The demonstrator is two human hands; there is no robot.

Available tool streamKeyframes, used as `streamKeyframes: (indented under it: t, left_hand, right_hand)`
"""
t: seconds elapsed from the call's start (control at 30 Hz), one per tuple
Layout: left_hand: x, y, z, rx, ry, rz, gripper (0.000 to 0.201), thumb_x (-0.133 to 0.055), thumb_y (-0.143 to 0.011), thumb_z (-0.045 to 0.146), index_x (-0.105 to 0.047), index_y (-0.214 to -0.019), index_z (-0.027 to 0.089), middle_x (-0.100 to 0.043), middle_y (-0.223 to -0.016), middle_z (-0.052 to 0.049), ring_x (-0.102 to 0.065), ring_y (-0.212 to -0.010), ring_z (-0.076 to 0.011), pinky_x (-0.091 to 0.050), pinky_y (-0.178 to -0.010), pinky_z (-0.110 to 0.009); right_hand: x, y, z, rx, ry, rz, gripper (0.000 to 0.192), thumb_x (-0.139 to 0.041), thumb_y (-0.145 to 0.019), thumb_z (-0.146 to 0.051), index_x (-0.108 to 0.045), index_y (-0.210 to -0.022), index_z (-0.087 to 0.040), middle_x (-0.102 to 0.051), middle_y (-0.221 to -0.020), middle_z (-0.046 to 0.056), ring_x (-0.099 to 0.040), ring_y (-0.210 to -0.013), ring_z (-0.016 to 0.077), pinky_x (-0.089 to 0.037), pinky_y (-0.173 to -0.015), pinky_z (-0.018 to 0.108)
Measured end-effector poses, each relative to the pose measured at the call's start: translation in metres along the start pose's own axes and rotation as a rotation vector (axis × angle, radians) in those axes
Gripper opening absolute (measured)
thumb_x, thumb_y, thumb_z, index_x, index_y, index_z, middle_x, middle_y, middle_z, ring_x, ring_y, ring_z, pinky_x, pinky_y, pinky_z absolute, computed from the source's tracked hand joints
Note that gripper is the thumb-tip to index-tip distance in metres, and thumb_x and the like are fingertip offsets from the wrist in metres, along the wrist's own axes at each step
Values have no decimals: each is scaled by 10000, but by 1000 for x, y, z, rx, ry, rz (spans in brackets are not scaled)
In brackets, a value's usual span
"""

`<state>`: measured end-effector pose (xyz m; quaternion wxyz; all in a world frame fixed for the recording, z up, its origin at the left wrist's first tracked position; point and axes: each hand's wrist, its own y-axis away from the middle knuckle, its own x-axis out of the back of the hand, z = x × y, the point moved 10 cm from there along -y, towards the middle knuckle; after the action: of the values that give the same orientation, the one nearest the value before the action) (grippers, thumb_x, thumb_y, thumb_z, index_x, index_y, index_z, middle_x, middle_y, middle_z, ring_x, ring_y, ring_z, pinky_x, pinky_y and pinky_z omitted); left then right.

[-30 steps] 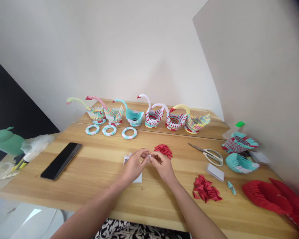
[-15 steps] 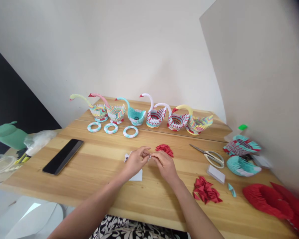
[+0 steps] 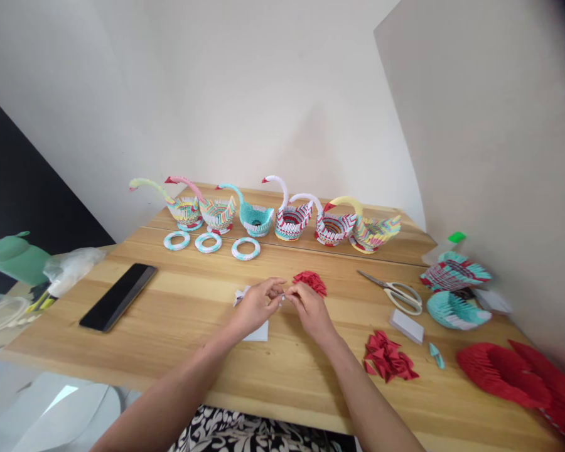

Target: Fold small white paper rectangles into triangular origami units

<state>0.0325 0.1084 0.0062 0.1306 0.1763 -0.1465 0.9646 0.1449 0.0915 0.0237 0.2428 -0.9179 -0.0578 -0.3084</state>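
My left hand (image 3: 260, 306) and my right hand (image 3: 307, 307) meet above the middle of the table, fingertips pinched on a small white piece of paper (image 3: 283, 297). The fingers cover most of it, so its folds cannot be made out. Under my left hand lie white paper sheets (image 3: 260, 333), and several small folded white pieces (image 3: 240, 294) show just behind that hand. Right behind my right hand sits a heap of red folded paper pieces (image 3: 311, 282). A second red heap (image 3: 388, 356) lies to the right of my right forearm.
Several folded-paper swans (image 3: 257, 220) line the back, with three paper rings (image 3: 245, 248) before them. A phone (image 3: 118, 296) lies left. On the right are scissors (image 3: 400, 295), a white paper stack (image 3: 407, 326), a turquoise paper body (image 3: 456, 311) and a red paper piece (image 3: 503, 373).
Both hands stay together at the same spot, with only slight finger movement around the white paper. The whole view has shifted a little.
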Motion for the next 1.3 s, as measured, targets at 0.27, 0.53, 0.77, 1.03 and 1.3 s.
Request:
streamKeyframes:
  t: [0.27, 0.53, 0.77, 1.03, 1.3]
  left_hand:
    - [5, 5, 4, -4, 10, 104, 318, -550, -800, 155, -564, -1116, 181, -701, -900, -44, -662, -828, -159, -515, -779, -277]
    - [2, 12, 27, -141, -241, 117, 308, -502, -835, 131, -557, -1128, 208, -671, -1080, -62, -636, -952, -190, -486, -850, -312]
    - [-6, 17, 39, -274, -414, 127, 333, -462, -861, 127, -562, -1161, 231, -664, -1091, -70, -626, -979, -205, -488, -842, -308]
    - [-2, 16, 32, -226, -319, 121, 348, -490, -839, 123, -564, -1162, 229, -657, -1106, -78, -625, -995, -216, -491, -853, -322]
    - [0, 7, 6, 22, 273, 88, 430, -479, -863, 179, -457, -1292, 162, -638, -1155, -118, -651, -942, -172, -499, -884, -330]
  right_hand:
    - [-1, 3, 18, -188, -234, 61, 119, -536, -853, -318, -596, -814, -223, -638, -803, 28, -587, -758, 194, -455, -713, 308]
    - [-8, 4, 24, -261, -439, 59, 193, -557, -848, -351, -618, -951, -198, -669, -900, 52, -617, -796, 187, -487, -746, 312]
    - [-4, 10, 32, -317, -492, 207, 225, -613, -800, -409, -630, -822, -185, -664, -769, 37, -603, -715, 181, -494, -694, 314]
    - [-3, 8, 27, -270, -435, 178, 147, -609, -801, -316, -638, -886, -199, -665, -838, 39, -608, -782, 188, -477, -745, 308]
    - [7, 12, 38, -325, -401, 270, 325, -545, -809, -250, -599, -1127, -213, -614, -920, 38, -585, -827, 178, -470, -787, 306]
